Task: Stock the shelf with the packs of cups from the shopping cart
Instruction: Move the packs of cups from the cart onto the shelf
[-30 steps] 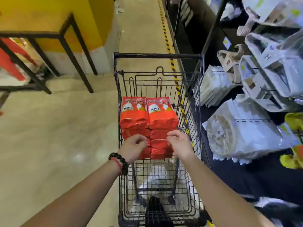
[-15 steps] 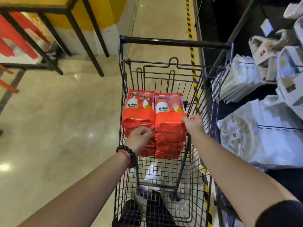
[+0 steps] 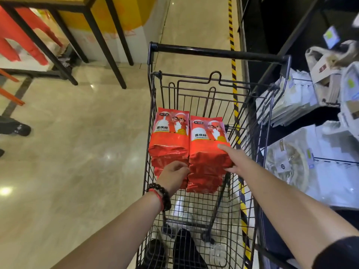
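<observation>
The top right pack of cups (image 3: pixel 208 140) lies on a stack in the shopping cart (image 3: pixel 217 53), long axis away from the person, right hand (image 3: pixel 236 160) grasping its near right end, left hand (image 3: pixel 173 174) pinching the stack's near edge, shelf (image 3: pixel 291 105) to the right.

2 stacks of red cup packs (image 3: pixel 208 152) sit in 1 shopping cart (image 3: pixel 217 52), with 2 hands (image 3: pixel 236 160) on them.

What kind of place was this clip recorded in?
Most likely a shop aisle. A wire shopping cart holds stacked red packs of cups, and a dark shelf on the right carries white bagged goods. Yellow-black floor tape runs along the shelf.
</observation>
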Demonstrator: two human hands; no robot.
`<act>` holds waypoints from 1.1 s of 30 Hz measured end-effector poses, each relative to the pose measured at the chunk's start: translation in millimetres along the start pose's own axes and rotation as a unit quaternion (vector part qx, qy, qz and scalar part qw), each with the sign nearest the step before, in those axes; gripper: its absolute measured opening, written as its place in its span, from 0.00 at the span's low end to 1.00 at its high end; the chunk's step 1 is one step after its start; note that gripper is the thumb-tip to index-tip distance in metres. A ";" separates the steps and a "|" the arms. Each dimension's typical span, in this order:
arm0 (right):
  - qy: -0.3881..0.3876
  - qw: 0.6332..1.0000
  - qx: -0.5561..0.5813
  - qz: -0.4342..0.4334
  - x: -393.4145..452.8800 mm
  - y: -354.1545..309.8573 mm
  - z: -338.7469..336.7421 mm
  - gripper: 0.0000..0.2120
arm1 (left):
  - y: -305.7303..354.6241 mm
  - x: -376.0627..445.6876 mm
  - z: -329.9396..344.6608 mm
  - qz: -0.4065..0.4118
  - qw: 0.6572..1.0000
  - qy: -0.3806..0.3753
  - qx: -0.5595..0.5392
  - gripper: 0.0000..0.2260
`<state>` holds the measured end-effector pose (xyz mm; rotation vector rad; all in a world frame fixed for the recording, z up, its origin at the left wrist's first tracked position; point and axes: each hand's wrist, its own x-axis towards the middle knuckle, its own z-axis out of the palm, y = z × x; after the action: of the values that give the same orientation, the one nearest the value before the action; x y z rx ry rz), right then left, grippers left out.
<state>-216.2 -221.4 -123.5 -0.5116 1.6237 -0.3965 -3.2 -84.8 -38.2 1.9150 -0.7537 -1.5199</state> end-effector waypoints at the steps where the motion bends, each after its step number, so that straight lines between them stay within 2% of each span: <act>1: -0.006 1.000 0.007 0.000 -3.6 3.7 -4.8 0.39 | -0.6 1.3 -1.2 -0.007 1.000 0.001 -0.009 0.04; 3: -0.022 1.000 0.018 -0.011 -18.5 15.4 -15.0 0.33 | -2.0 4.5 -3.7 -0.017 0.999 0.003 -0.034 0.04; 5: -0.044 0.998 0.027 -0.030 -39.9 34.1 -24.2 0.27 | -3.3 6.7 -4.4 -0.039 0.996 -0.002 -0.085 0.09; 9: -0.140 0.986 0.051 -0.077 -90.2 76.1 -31.7 0.40 | -2.2 4.0 0.5 -0.086 0.977 -0.063 -0.186 0.25; 14: -0.155 0.980 0.006 -0.125 -136.0 104.7 -13.1 0.49 | -2.6 -0.3 1.9 -0.045 0.966 -0.116 -0.225 0.48; 20: -0.169 0.974 -0.019 -0.148 -148.9 103.9 11.6 0.47 | -10.3 -4.7 -16.6 0.023 0.976 -0.096 -0.192 0.39; 24: -0.204 0.969 -0.041 -0.136 -144.1 103.4 25.0 0.53 | -20.2 -9.4 -37.1 0.027 0.976 -0.069 -0.206 0.36; 26: -0.213 0.969 -0.022 -0.126 -138.5 105.4 32.0 0.47 | -26.9 -11.4 -49.2 0.019 0.973 -0.044 -0.225 0.38; 28: -0.208 0.970 0.018 -0.125 -131.1 102.6 41.8 0.29 | -36.6 -12.4 -63.3 0.015 0.969 -0.028 -0.246 0.36; 30: -0.159 0.978 0.046 -0.126 -120.6 93.1 52.6 0.12 | -48.3 -13.9 -78.4 0.020 0.963 -0.021 -0.266 0.30; 33: -0.101 0.985 0.055 -0.127 -103.1 65.2 69.1 0.06 | -62.7 -16.9 -101.8 0.017 0.958 0.004 -0.286 0.29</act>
<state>-146.2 -107.9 -80.2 -0.6567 1.3376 -0.6014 98.0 -20.9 -54.1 1.4621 -0.2885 -1.5011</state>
